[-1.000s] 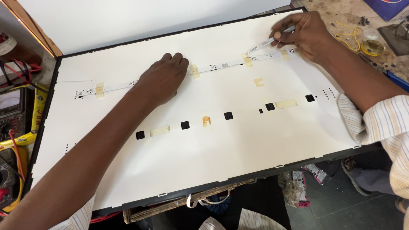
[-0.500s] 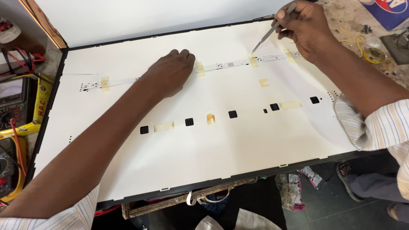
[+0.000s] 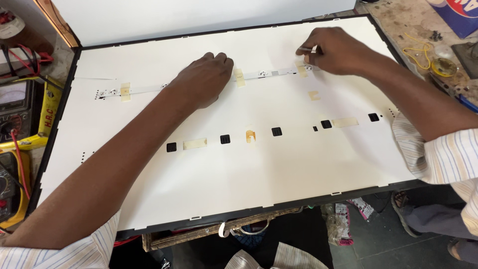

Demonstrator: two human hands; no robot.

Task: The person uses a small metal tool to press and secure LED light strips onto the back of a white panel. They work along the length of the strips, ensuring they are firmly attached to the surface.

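Hands work apart on the white panel (image 3: 224,174): left hand (image 3: 204,79), fingers curled, presses the thin strip (image 3: 259,75) across its upper part; right hand (image 3: 333,50) pinches at a tape piece (image 3: 301,69) on it.

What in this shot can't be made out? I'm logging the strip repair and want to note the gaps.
Head view only:
- Strip under the left hand: hidden by the fist.
- Right hand fingertips: whatever they pinch is too small to tell.
- Yellow meter: cut off by the left edge.
- Clutter under the panel: dark, partly hidden.
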